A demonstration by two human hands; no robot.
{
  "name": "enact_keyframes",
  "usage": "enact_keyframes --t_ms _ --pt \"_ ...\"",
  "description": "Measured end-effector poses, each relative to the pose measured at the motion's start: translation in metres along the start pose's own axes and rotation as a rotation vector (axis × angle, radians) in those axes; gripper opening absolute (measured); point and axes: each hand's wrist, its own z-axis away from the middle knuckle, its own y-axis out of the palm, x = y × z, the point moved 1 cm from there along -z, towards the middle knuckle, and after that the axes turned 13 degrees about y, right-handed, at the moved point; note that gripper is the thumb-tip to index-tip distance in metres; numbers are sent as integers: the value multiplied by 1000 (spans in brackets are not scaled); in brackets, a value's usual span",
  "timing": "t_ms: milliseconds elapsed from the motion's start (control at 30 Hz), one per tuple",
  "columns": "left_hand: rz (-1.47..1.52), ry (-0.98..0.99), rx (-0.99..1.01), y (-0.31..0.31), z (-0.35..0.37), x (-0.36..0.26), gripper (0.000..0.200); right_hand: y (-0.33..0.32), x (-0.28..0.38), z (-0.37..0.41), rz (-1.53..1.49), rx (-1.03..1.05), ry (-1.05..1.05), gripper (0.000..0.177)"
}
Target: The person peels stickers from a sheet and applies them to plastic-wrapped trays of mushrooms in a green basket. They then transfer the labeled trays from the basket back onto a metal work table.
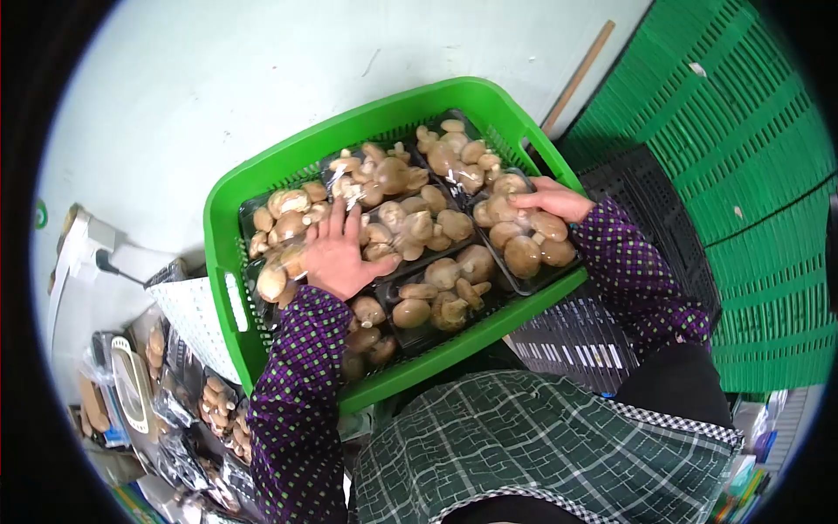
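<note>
A bright green plastic basket [349, 120] holds several black trays of brown mushrooms under clear film. My left hand [339, 255] lies palm down with its fingers spread across the packs at the left and middle, touching a middle pack of mushrooms [415, 229]. At the basket's right end, my right hand [560, 202] grips the upper right edge of another pack of mushrooms [524, 253], thumb over the film. The fingers under that edge are partly hidden. One more pack [445, 293] sits near the basket's front side.
Green slatted crates [751, 175] stand at the right beside black crates [646, 201]. A pale wall [262, 70] rises behind the basket. At lower left are more mushroom packs [223, 410] and a white perforated basket [196, 323]. A wooden stick [579, 74] leans behind.
</note>
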Motion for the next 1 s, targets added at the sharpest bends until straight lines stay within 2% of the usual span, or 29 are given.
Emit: enact_keyframes --t_ms 33,133,200,233,267,333,367,433,467,533,567,600,667,700,733,800,867,933,1000 --pt "56 13 -47 -6 -1 -1 101 -1 3 -1 145 -142 -21 61" --pt "22 10 -79 -12 -19 4 99 -5 -13 -9 379 -505 -211 66" --pt "0 -103 30 -7 -35 10 101 13 -9 3 661 -775 -500 64" --pt "66 -174 128 0 -39 18 105 16 -14 0 844 -829 -645 55" --pt "132 -244 278 6 -40 23 108 17 -18 -1 936 -777 -669 44" --pt "160 -280 283 11 -41 25 105 17 -20 -6 1167 -743 -689 38" --pt "152 -292 277 13 -40 23 105 15 -17 -5 1166 -737 -705 38" --pt "112 -307 292 12 -39 19 104 17 0 -4 1305 -626 -478 38" --pt "105 -329 277 9 -40 20 104 24 15 -6 1317 -621 -504 38" --pt "100 -282 287 5 -36 17 103 48 41 -6 1225 -814 -833 41" --pt "124 -295 97 26 -35 18 101 64 53 -10 1214 -795 -839 45" --pt "374 -277 144 3 -33 19 96 66 51 -28 1213 -738 -896 45" --pt "185 -280 -21 22 -30 16 89 59 21 -81 1268 -747 -718 47" --pt "211 -254 -20 24 -31 18 90 64 15 -85 1302 -736 -742 49" --pt "199 -206 -142 12 -26 18 91 62 16 -83 1337 -739 -764 50" --pt "-2 -189 -236 -27 -14 26 84 51 13 -81 1209 -727 -743 50" --pt "106 -296 -334 -72 8 47 76 48 13 -71 1154 -743 -779 49" --pt "377 -380 -569 -131 62 65 65 55 22 -61 1090 -772 -803 47" --pt "285 -623 -913 -123 123 95 58 75 30 -48 955 -800 -833 44"
